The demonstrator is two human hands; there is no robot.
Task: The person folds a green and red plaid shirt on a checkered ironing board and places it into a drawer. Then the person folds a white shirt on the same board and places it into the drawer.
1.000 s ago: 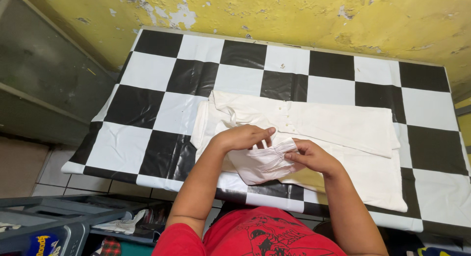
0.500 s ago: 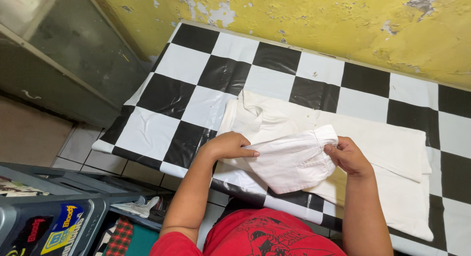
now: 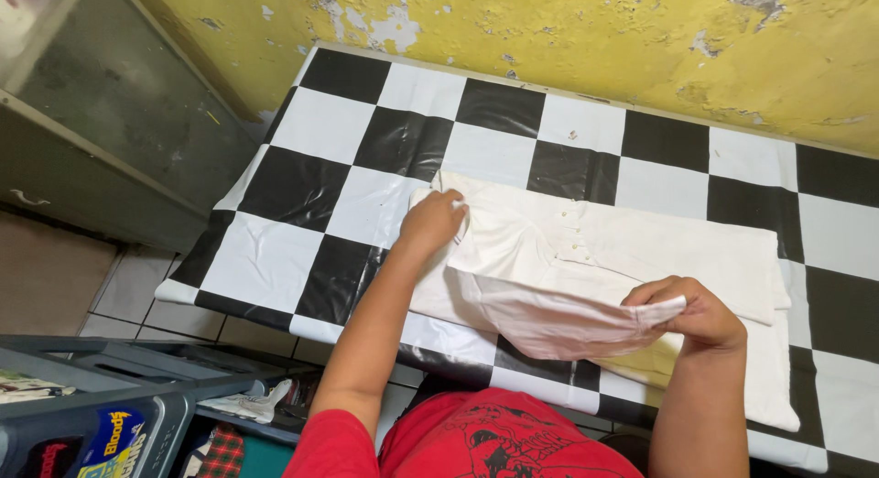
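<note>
Left hand (image 3: 432, 222) slides up to press the shirt (image 3: 641, 249) collar flat, fingers together, while right hand (image 3: 691, 313) pinches the sleeve (image 3: 549, 318) cuff.

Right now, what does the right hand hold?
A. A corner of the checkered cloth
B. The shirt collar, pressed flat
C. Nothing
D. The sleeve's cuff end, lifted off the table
D: the right hand pinches the sleeve by its cuff end above the table, while the left hand presses on the shirt.
</note>
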